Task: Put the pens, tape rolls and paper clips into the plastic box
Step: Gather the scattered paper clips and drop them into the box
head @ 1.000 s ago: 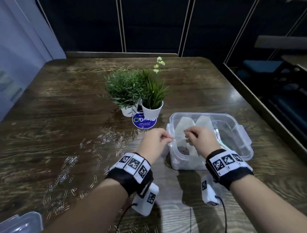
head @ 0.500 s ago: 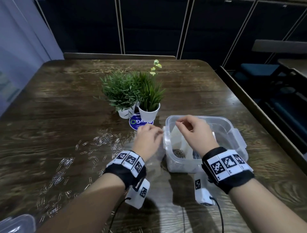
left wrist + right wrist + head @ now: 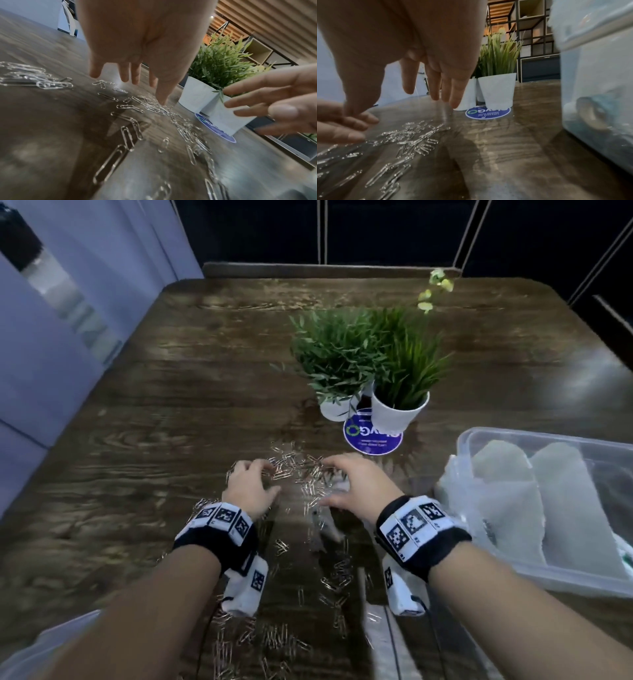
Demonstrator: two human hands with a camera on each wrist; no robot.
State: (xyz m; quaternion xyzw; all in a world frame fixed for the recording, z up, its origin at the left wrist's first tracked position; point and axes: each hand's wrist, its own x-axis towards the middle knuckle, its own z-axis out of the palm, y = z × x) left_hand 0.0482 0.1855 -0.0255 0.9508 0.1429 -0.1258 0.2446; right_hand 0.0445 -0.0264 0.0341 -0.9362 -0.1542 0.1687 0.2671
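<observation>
**Where the things lie on the table**

The paper clips (image 3: pixel 301 474) lie scattered on the table (image 3: pixel 171 405), between the left hand (image 3: pixel 248 486) and the right hand (image 3: pixel 356 487). Behind them stand two plant pots (image 3: pixel 399 412) on a round sticker (image 3: pixel 373 436). The plastic box (image 3: pixel 548 508) stands to the right of the hands.

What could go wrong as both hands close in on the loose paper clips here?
1. The paper clips lie thinly scattered on the smooth table; the left hand and right hand, both open and empty, may push some wider instead of gathering them.
2. The plastic box sits off to the right, so clips could drop on the way over.
3. The potted plants stand just behind the pile and could be knocked.
</observation>
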